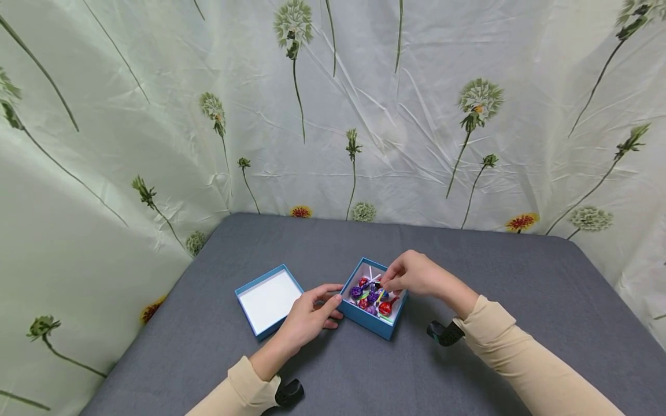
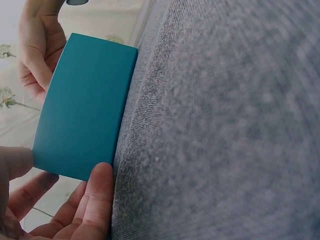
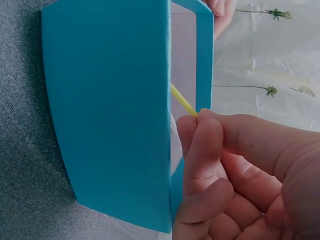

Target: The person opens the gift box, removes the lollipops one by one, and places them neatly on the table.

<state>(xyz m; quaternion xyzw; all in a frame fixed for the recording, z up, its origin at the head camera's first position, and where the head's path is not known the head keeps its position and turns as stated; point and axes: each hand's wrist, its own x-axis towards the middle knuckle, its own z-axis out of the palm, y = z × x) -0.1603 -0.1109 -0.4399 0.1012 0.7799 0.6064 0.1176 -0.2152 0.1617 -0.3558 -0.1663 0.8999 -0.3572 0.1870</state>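
Observation:
A blue box (image 1: 366, 320) stands uncovered on the table, with several wrapped lollipops inside, among them a red lollipop (image 1: 385, 308) and a purple lollipop (image 1: 356, 292). My left hand (image 1: 307, 318) holds the box by its left corner; in the left wrist view its thumb lies at the rim and a fingertip low on the wall. Over the box's right side, my right hand (image 1: 418, 274) pinches the end of a yellow lollipop stick (image 3: 184, 101) between thumb and forefinger. The lower end of that stick disappears behind the box wall in the right wrist view.
Left of the box lies its blue-edged lid (image 1: 269, 299), white inside facing up. A grey cloth (image 1: 322, 242) covers the table. White curtains with dandelion prints (image 1: 354, 115) hang behind and at the sides. Black wrist devices (image 1: 444, 333) project below both sleeves.

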